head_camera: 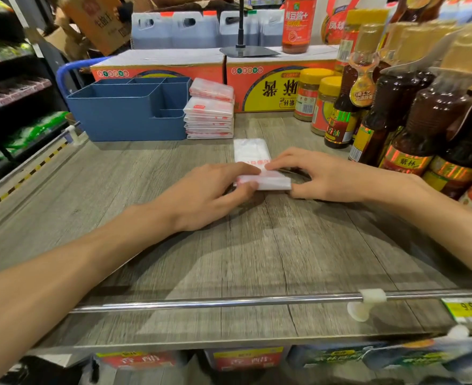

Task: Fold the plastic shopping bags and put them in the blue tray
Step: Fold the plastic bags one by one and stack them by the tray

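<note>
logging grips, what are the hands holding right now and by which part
Both hold the plastic bag at its folded near end: the left hand pinches the left side of the fold, and the right hand grips the right side.

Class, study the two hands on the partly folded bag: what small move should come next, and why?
Probably roll the fold forward once more. The bag still has a flat stretch beyond the folded end, which the left hand and right hand both pinch. The blue tray looks empty, so stowing comes later.

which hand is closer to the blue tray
Left. The left hand on the plastic bag lies below and just right of the blue tray; the right hand is farther right.
</note>
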